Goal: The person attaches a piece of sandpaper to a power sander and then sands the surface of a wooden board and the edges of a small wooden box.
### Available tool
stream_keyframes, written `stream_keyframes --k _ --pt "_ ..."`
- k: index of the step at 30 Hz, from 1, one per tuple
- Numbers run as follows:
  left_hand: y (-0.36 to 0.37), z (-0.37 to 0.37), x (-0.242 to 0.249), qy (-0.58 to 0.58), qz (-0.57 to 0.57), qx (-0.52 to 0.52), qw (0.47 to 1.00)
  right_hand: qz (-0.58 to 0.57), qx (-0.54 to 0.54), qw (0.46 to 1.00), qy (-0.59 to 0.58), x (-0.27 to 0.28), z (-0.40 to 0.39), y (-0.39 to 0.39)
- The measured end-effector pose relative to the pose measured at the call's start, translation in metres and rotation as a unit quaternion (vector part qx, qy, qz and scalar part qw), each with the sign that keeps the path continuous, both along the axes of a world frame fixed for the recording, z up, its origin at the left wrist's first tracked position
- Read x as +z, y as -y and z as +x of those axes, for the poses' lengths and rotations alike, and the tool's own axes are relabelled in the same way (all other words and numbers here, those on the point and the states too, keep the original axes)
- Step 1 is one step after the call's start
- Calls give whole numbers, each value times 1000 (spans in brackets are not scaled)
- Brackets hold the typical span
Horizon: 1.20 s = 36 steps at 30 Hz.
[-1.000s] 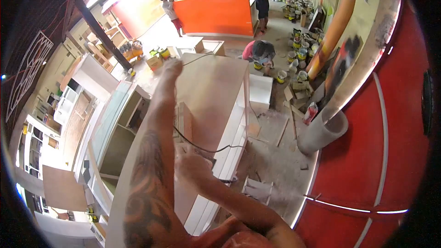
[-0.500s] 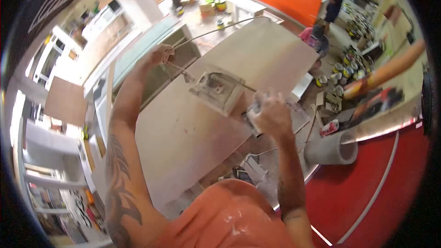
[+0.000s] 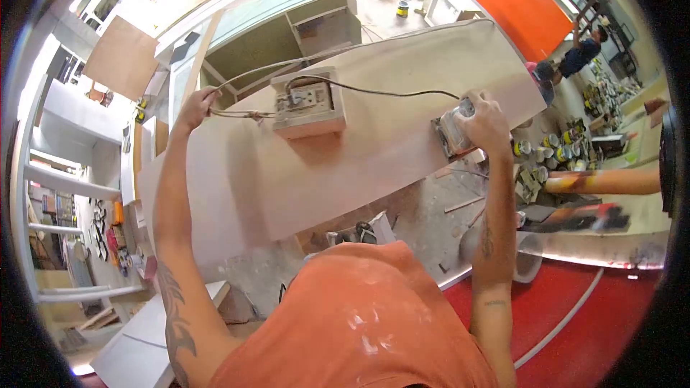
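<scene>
My left hand [image 3: 195, 109] is closed around a pale cord [image 3: 241, 113] above the left part of a large pale board [image 3: 345, 165]. That cord runs to a boxy power outlet unit [image 3: 310, 105] on the board, with sockets on its top face. My right hand [image 3: 483, 123] grips a palm sander [image 3: 453, 131] by its top, near the board's right end and its near edge. A dark cord [image 3: 392, 92] links the sander to the outlet unit. My fingers hide part of the sander's body.
An open cabinet carcass [image 3: 287, 32] stands behind the board. Paint cans [image 3: 557, 145] crowd the floor at right, near a crouching person and a standing person [image 3: 581, 52]. An orange panel [image 3: 514, 3] stands at the back. A red surface [image 3: 575, 316] lies at lower right.
My right hand has carried the sander rightward toward the board's right end. The outlet unit sits farther left on the board. My view has shifted, and the left hand still grips the cord.
</scene>
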State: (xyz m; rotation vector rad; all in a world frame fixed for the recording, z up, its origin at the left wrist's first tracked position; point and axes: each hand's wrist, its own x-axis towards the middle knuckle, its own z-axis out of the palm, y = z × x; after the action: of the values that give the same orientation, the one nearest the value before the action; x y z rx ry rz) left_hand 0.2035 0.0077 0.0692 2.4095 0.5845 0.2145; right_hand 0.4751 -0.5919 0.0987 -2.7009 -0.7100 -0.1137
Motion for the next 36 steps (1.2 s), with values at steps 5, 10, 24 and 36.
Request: stream_keyframes --k 5,10,24,36 --pt "-26 -87 -2 -13 -7 80 997 -12 135 991 -17 16 -63 -57" --pt "-53 -138 -20 5 18 130 991 10 280 960 -32 8 -115 -105" --pt "-105 -218 -84 -87 209 281 933 -1 379 921 -95 0 -108 -116" --pt "-75 -203 -100 -85 197 317 924 1 427 903 -39 6 -206 -208"
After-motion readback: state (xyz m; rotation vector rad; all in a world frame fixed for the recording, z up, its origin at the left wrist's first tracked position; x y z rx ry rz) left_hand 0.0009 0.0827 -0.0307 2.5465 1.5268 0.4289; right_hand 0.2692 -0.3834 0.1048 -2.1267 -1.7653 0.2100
